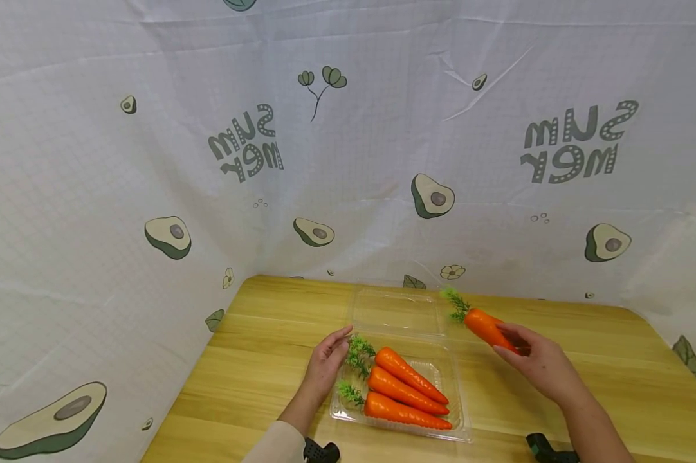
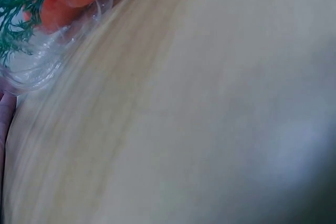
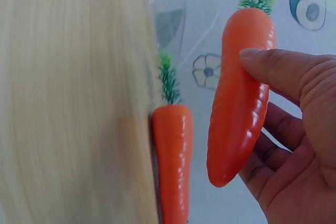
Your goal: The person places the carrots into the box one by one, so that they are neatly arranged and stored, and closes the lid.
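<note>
Three orange carrots with green frilly tops lie side by side in a clear plastic box: the back carrot (image 1: 410, 375), the middle carrot (image 1: 407, 390) and the front carrot (image 1: 406, 411). The clear plastic box (image 1: 462, 411) has its lid (image 1: 397, 311) folded back on the table. My left hand (image 1: 325, 363) is at the box's back left corner, fingers loosely bent beside the green tops; in the left wrist view only a finger edge shows. Right of the box, my right hand (image 1: 541, 363) holds another carrot (image 3: 241, 98) in the air between thumb and fingers, its top pointing away.
The wooden table (image 1: 267, 328) runs back to a pale curtain (image 1: 359, 161) printed with avocados and mirrored lettering. Dark devices show at both wrists, one by the left wrist (image 1: 321, 451) and one by the right wrist (image 1: 547, 449).
</note>
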A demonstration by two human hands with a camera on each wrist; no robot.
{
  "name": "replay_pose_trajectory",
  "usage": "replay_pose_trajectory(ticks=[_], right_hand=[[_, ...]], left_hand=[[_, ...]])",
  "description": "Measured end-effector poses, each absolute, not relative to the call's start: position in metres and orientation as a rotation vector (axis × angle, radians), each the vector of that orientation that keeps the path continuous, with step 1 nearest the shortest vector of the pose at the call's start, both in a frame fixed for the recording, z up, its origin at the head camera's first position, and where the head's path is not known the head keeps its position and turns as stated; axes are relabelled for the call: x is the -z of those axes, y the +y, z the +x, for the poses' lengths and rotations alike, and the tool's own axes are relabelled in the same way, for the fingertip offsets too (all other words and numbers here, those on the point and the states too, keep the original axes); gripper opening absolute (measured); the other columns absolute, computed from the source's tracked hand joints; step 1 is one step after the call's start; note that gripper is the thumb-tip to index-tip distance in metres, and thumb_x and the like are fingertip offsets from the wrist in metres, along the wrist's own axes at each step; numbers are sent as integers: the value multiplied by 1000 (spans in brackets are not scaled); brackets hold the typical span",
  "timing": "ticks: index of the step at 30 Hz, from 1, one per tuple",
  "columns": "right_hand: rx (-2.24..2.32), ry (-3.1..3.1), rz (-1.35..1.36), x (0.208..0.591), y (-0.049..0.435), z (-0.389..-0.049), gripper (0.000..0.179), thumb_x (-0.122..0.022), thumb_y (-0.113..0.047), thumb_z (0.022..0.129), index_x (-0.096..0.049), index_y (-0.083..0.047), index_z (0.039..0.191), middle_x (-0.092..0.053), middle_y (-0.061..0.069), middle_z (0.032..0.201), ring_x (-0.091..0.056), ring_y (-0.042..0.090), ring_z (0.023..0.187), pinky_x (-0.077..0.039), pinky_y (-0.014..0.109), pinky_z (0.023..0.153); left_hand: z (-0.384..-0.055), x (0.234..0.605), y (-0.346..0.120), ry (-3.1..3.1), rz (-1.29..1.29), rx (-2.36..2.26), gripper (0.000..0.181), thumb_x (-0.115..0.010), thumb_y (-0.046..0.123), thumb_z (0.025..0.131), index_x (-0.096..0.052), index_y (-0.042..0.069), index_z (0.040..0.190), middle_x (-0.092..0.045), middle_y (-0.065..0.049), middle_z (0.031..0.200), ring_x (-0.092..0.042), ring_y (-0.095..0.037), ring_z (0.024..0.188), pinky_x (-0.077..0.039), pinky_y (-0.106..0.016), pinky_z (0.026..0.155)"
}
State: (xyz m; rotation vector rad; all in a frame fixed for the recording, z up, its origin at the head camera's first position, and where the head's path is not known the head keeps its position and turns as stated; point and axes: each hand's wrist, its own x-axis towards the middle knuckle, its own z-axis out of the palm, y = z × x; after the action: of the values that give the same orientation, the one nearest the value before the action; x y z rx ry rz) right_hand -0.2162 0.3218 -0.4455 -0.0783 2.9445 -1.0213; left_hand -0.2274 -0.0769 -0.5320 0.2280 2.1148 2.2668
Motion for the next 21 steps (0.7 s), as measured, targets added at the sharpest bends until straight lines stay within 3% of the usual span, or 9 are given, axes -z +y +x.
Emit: replay_pose_trajectory(ticks=[8, 14, 21], right_hand=[[1083, 2998, -192, 441, 298, -209, 54, -73, -28, 95, -58, -4, 141, -64, 25, 132, -65, 35, 107, -54, 18, 72], [1085, 3028, -288, 440, 282, -206, 49, -77, -25, 92, -63, -6, 135, -69, 19, 126, -67, 30, 103, -56, 21, 74], [1104, 3007, -366, 439, 264, -201, 46, -78, -20, 91, -65, -11, 134, -71, 8, 118, -65, 22, 100, -56, 21, 77]], left_hand=[[-228, 533, -76, 2108, 235, -2280, 43, -52, 14, 106, -52, -1, 146, -56, -26, 145, -52, -37, 137, -47, -15, 99], [-228, 532, -76, 2125, 227, -2280, 42, -52, 13, 106, -53, -2, 145, -57, -27, 144, -53, -35, 136, -47, -12, 97], [-227, 532, -77, 2132, 235, -2263, 43, -52, 15, 106, -52, 0, 146, -56, -26, 145, -51, -37, 138, -47, -18, 102]])
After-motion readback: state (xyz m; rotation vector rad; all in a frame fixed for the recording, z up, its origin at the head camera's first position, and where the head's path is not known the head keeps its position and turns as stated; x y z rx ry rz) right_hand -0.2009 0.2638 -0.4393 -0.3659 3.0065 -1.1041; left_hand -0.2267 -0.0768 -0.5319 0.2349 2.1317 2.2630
